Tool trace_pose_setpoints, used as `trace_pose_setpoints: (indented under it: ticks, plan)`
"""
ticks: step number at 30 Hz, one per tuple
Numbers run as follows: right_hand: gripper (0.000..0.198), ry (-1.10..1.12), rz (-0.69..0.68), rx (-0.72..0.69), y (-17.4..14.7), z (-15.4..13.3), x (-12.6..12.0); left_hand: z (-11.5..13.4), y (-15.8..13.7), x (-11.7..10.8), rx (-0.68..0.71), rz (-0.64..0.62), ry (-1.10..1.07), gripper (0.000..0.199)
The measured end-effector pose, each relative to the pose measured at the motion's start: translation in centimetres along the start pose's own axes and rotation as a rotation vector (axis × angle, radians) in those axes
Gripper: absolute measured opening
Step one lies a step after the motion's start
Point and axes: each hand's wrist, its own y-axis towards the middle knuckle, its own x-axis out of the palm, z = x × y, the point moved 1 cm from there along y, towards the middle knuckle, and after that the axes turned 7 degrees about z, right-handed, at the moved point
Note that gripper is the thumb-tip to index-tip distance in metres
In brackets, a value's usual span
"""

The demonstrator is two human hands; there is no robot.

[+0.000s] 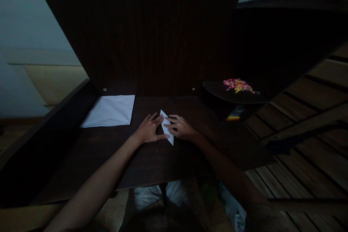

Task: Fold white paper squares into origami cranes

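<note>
A small folded piece of white paper (169,138), narrow and pointed at both ends, lies on the dark desktop in front of me. My left hand (149,129) is at its left side with fingers spread; the thumb touches the lower part and a fingertip touches the upper part. From the right, my right hand (181,127) rests its stretched fingertips on the middle of the paper. Both hands are open and press the paper down rather than grip it. Fingers cover part of the folds.
White sheets with crease lines (111,111) lie at the desk's back left. A raised dark side panel (49,123) bounds the left. On a curved corner shelf (214,88) at right sits a pile of small colourful pieces (238,85). A tall dark back panel (152,36) stands behind.
</note>
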Motion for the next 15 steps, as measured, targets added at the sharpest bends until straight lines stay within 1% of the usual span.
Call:
trace_pose_setpoints:
  ticks: [2, 4, 7, 9, 12, 15]
  plan:
    - [0.035, 0.002, 0.001, 0.001, 0.0, 0.4, -0.1, -0.1, -0.1, -0.4, 0.012, 0.015, 0.011, 0.086]
    - [0.043, 0.041, -0.001, -0.010, 0.0, 1.0, -0.1, -0.1, -0.2, -0.9, 0.031, 0.037, 0.033, 0.081]
    - [0.058, 0.118, -0.015, -0.010, 0.0, 1.6, -0.2, -0.1, -0.3, -1.5, 0.076, 0.069, 0.082, 0.070]
    - [0.062, 0.147, -0.018, 0.002, 0.0, 1.6, -0.5, 0.2, -0.2, -1.8, 0.096, 0.073, 0.113, 0.060]
    - [0.054, 0.160, -0.037, 0.006, 0.0, 1.3, -1.0, 0.6, -0.1, -2.0, 0.109, 0.087, 0.141, 0.042]
    - [0.046, 0.192, -0.084, 0.007, -0.1, 1.1, -1.3, 0.9, -0.1, -1.9, 0.139, 0.103, 0.148, 0.033]
